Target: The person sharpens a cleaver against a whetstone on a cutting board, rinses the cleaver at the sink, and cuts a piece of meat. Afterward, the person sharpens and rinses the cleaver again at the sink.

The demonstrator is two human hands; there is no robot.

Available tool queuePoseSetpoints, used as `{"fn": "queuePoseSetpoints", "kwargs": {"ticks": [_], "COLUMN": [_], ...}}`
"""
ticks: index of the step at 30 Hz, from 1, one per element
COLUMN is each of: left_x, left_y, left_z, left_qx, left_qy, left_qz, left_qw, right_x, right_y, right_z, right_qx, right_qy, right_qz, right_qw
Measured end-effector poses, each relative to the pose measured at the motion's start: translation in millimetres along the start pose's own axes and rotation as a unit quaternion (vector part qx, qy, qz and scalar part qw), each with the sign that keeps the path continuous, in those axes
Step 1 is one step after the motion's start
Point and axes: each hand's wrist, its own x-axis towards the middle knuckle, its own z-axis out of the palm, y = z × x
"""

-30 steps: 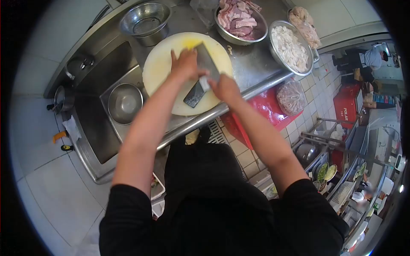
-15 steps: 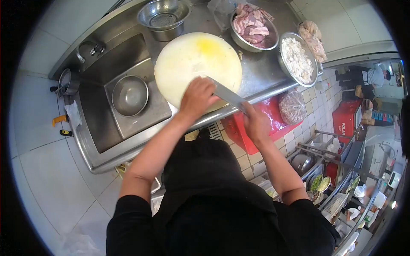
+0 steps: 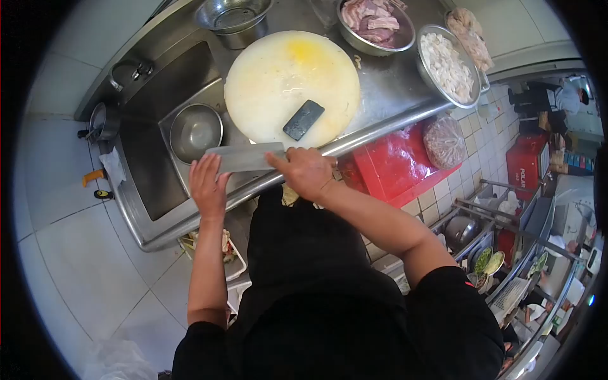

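My right hand [image 3: 308,173] is wrapped round the handle of a cleaver [image 3: 250,158], its index finger and thumb up against the blade. The wide grey blade points left, over the sink's front edge. At the blade's far end is my left hand [image 3: 208,185], fingers stretched out and apart, touching or nearly touching the metal. A dark rectangular sharpening stone [image 3: 304,120] lies on the round white chopping board [image 3: 259,82], just beyond my right hand. The board has a yellow stain and looks wet.
A metal bowl [image 3: 196,134] sits in the sink [image 3: 142,164] at left. Behind the board are stacked metal bowls [image 3: 233,18], a bowl of raw meat [image 3: 375,28] and a colander of pale pieces [image 3: 446,69]. A red container [image 3: 396,166] stands below the counter's edge.
The cleaver has moved left off the board and now lies nearly level. My left hand has shifted left to its far end, and the sharpening stone is uncovered.
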Motion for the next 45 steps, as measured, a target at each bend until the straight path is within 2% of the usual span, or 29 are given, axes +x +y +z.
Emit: {"fn": "queuePoseSetpoints", "kwargs": {"ticks": [1,3,5,7,9,11,15,19,20,22,23,24,25,26,28,29,30,31,32,33,35,37,38,39,40,42,43,44,45], "left_x": [2.4,13.0,47.3,75.0,92.3,79.9,28.3,-27.4,-27.0,-6.8,10.5,24.6,23.4,15.4,27.0,38.8,46.4,48.9,50.8,56.1,58.6,38.6,35.8,22.0,4.0,-36.2,-50.2,-87.1,-93.8], "left_y": [2.8,13.0,51.7,89.5,116.8,120.0,60.6,-3.5,-13.5,-12.9,13.8,35.2,39.5,43.6,66.3,77.4,79.4,79.2,72.6,73.1,61.6,25.9,10.5,-16.2,-51.2,-140.5,-170.9,-231.8,-249.4], "left_z": [-6.0,3.0,41.4,89.2,119.1,130.8,82.5,5.3,0.0,0.8,13.3,24.6,40.6,54.8,66.3,60.0,62.4,66.3,70.3,55.7,31.7,24.0,-2.9,-16.3,-26.9,-46.1,-60.3,-55.4,-77.2], "left_qx": [0.002,-0.024,-0.093,-0.147,-0.182,-0.199,-0.125,-0.001,0.008,0.028,-0.103,-0.236,-0.248,-0.255,-0.146,-0.169,-0.17,-0.161,-0.151,-0.166,-0.166,-0.128,-0.112,-0.073,-0.034,0.068,0.093,0.123,0.134], "left_qy": [0.014,0.035,0.047,0.05,0.058,0.027,0.012,-0.002,-0.007,-0.004,0.133,0.267,0.194,0.117,-0.033,-0.058,-0.093,-0.096,-0.1,-0.13,-0.168,-0.11,-0.116,-0.065,-0.015,0.004,0.047,0.083,0.043], "left_qz": [0.003,0.02,0.043,0.062,0.057,0.009,-0.029,-0.099,-0.091,-0.082,-0.166,-0.241,-0.272,-0.307,-0.261,-0.266,-0.277,-0.284,-0.259,-0.275,-0.281,-0.289,-0.347,-0.366,-0.383,-0.477,-0.533,-0.52,-0.552], "left_qw": [1.0,0.999,0.994,0.986,0.98,0.98,0.992,0.995,0.996,0.996,0.972,0.903,0.909,0.909,0.954,0.947,0.941,0.94,0.949,0.938,0.93,0.942,0.924,0.925,0.923,0.876,0.84,0.841,0.822], "right_x": [1.1,-9.3,-23.7,-32.1,-40.6,-43.7,-27.3,2.3,3.4,17.2,18.0,16.3,14.3,7.7,-12.4,-21.3,-45.8,-52.0,-78.2,-100.4,-148.3,-190.4,-222.9,-247.0,-251.7,-256.3,-259.3,-264.8,-270.3], "right_y": [-5.0,7.9,45.3,76.9,112.2,131.5,72.2,8.0,1.9,-8.6,-11.7,-5.8,5.2,15.6,40.6,52.6,81.1,79.7,99.6,108.7,126.2,124.4,129.7,133.5,124.7,90.7,86.5,84.1,76.5], "right_z": [-1.8,-20.6,-37.2,-68.3,-72.8,-64.8,-22.9,32.4,33.6,32.8,24.2,6.6,-12.7,-31.4,-63.0,-76.6,-67.6,-88.6,-85.4,-86.7,-89.3,-93.9,-85.0,-75.0,-76.5,-87.3,-86.9,-85.6,-84.3], "right_qx": [0.03,-0.026,-0.089,-0.161,-0.178,-0.191,-0.135,0.005,0.013,0.01,0.013,0.031,0.046,0.062,0.131,0.131,0.129,0.153,0.124,0.155,0.17,0.101,0.093,0.085,0.085,0.171,0.163,0.136,0.108], "right_qy": [0.017,0.019,0.055,0.034,0.03,0.003,-0.012,0.05,0.056,0.018,0.022,0.013,0.004,0.028,0.06,0.053,0.109,0.091,0.106,0.137,0.128,0.074,0.102,0.13,0.131,0.142,0.151,0.129,0.106], "right_qz": [-0.021,0.033,0.073,0.122,0.109,0.074,0.068,-0.041,-0.039,0.028,0.023,0.106,0.186,0.218,0.302,0.338,0.284,0.355,0.35,0.357,0.395,0.449,0.449,0.45,0.45,0.626,0.637,0.633,0.632], "right_qw": [0.999,0.999,0.992,0.979,0.977,0.979,0.989,0.998,0.998,0.999,0.999,0.994,0.981,0.974,0.942,0.931,0.944,0.918,0.922,0.911,0.894,0.885,0.883,0.879,0.879,0.748,0.738,0.751,0.76]}}
